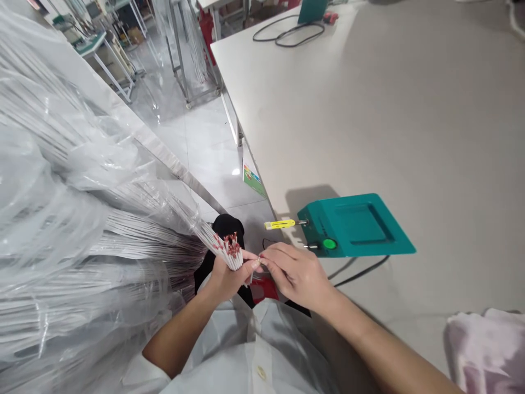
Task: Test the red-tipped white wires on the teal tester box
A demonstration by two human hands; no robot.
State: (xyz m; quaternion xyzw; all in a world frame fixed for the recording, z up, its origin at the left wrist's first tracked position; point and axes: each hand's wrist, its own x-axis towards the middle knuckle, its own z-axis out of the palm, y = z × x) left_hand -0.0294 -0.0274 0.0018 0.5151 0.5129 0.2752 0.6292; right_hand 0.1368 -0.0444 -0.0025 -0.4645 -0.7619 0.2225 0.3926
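Observation:
My left hand (231,278) is closed around a bundle of thin white wires (229,251) whose cut ends look reddish-brown. The bundle runs back up to the left into clear plastic wrapping. Just beside it, my right hand (292,269) pinches with thumb and forefinger at the tip of my left thumb; what lies in the pinch is too small to make out. Close beyond my right hand stands a teal device (348,224) with a lit green button (330,244) and a yellow-handled piece (281,224) sticking out of its side.
Plastic-wrapped wire bundles (102,180) fill the left side. A pale table (369,120) spans the right, with a black cable (289,35) at its far end and a pinkish cloth (488,350) near me. Behind, metal frames (180,65) stand on the tiled floor.

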